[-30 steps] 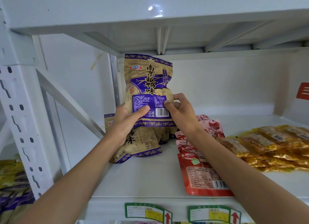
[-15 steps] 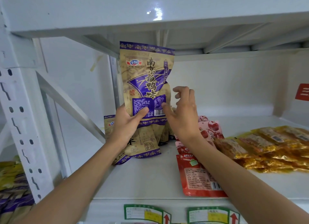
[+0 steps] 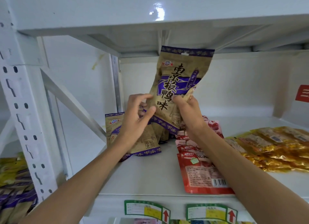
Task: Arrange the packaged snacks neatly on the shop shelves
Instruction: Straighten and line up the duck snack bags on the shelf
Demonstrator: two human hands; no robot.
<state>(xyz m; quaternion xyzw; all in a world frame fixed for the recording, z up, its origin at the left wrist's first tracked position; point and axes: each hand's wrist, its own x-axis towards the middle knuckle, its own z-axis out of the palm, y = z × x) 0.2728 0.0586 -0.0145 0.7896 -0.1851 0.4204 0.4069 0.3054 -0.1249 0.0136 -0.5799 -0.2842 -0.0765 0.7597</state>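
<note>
Right hand (image 3: pixel 189 110) pinches the tall brown duck-flavour snack bag (image 3: pixel 177 83); my left hand (image 3: pixel 138 113) is loose beside it. One-handed, it could flop onto the leaning bags (image 3: pixel 143 140).

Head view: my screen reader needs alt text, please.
A person's right hand grips a tan-and-purple snack packet upright above a white shelf, the open left hand touching its edge. Matching packets, red packets and gold packets lie on it.
</note>
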